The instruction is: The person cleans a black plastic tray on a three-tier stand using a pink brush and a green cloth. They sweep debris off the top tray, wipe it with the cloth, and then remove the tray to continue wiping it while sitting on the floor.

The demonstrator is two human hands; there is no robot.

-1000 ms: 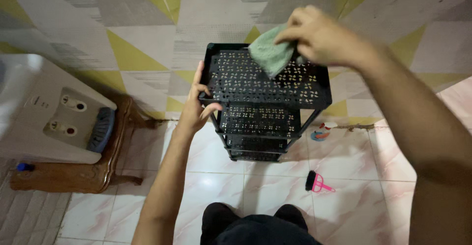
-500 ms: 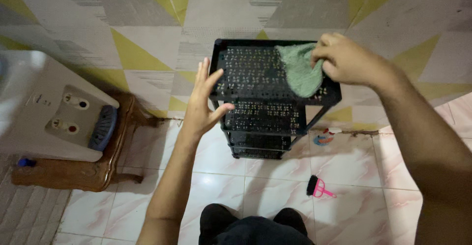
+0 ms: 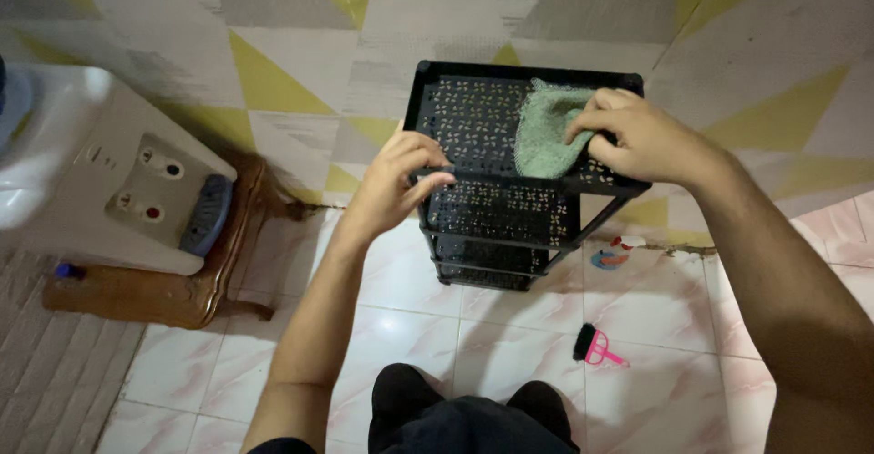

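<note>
Looking down through the head camera, I see my right hand (image 3: pixel 642 140) closed on a green cloth (image 3: pixel 544 131), pressed flat on the top tier of the black perforated rack (image 3: pixel 473 126). My left hand (image 3: pixel 396 185) curls shut around the rack's front-left edge, steadying it. Wiping well, I judge, means keeping that brace firm and the cloth flat. Near the rack, a pink brush (image 3: pixel 596 346) lies on the tiled floor (image 3: pixel 510 326); a water dispenser (image 3: pixel 109 181) sits on a wooden stool (image 3: pixel 182 290) at left, well apart.
</note>
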